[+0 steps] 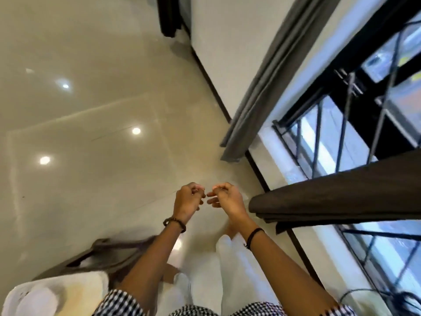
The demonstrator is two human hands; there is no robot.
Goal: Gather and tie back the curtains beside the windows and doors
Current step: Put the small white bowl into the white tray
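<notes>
My left hand and my right hand are raised side by side over the floor, fingertips almost touching. Both have curled, pinched fingers, and I see nothing between them. A dark brown curtain hangs bunched just right of my right hand, apart from it. A grey curtain hangs straight at the far side of the window, which has a black grille. Another dark curtain shows at the top edge by a wall corner.
Glossy beige floor tiles spread to the left. A white seat and a dark wooden piece of furniture sit at the lower left. A black cable lies under the window at the lower right.
</notes>
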